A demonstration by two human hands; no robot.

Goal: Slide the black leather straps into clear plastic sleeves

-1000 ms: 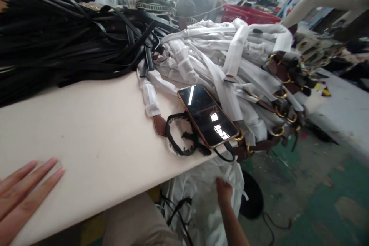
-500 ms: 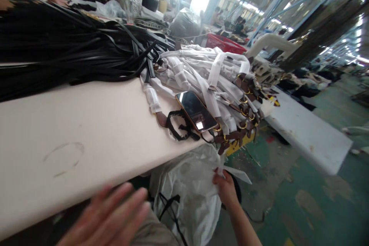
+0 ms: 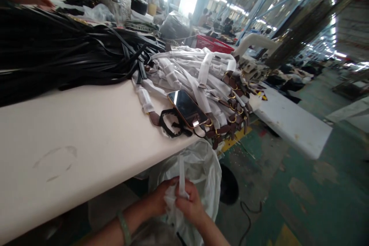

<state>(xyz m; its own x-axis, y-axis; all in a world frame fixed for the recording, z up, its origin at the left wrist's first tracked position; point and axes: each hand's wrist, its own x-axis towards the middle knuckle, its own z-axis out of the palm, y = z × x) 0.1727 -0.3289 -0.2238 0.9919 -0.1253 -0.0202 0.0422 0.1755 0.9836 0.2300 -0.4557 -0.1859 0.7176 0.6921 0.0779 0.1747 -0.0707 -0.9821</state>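
Just below the counter's edge, the left hand [image 3: 160,196] and right hand [image 3: 190,202] pinch a white strip [image 3: 181,173] between them, above a plastic sack [image 3: 196,165], with open floor to the right. Farther along the counter [image 3: 72,134], a phone [image 3: 187,108] lies against white-wrapped straps [image 3: 187,73], beside black straps [image 3: 57,50].

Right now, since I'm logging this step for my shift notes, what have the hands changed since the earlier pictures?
The left hand has left the table top and come down to the right hand. Together they pinch a white strip above the white plastic bag. The phone, white-wrapped straps and black straps stayed in place.
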